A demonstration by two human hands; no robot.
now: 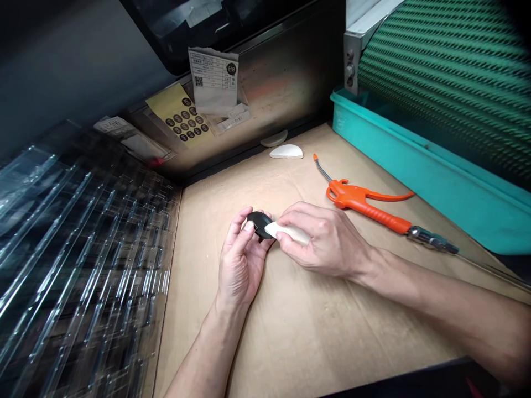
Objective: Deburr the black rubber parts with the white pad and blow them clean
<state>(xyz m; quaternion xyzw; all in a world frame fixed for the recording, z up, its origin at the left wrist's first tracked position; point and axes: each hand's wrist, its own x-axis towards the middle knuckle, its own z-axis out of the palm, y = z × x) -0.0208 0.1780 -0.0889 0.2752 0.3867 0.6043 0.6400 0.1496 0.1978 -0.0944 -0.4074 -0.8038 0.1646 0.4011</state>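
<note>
Between the thumb and fingers of my left hand (243,265) is a small round black part (259,221), shaped like a shallow dish and tilted up. My right hand (319,237) pinches a white, flat, wedge-shaped pad (292,232), its pointed end touching the black part's inner face or rim; I cannot tell which. A similar white half-round pad (287,151) lies at the back of the cardboard sheet (257,182). Right of it rests an orange air blow gun (365,204) with a metal hose fitting, beyond my right hand.
Stacked clear plastic trays (83,237) line the left side. A teal bin (415,177) stands at the right, under a green ridged belt (448,83). Against the metal panel at the back are a yellow sticker sheet (178,113) and a printed paper label (213,80).
</note>
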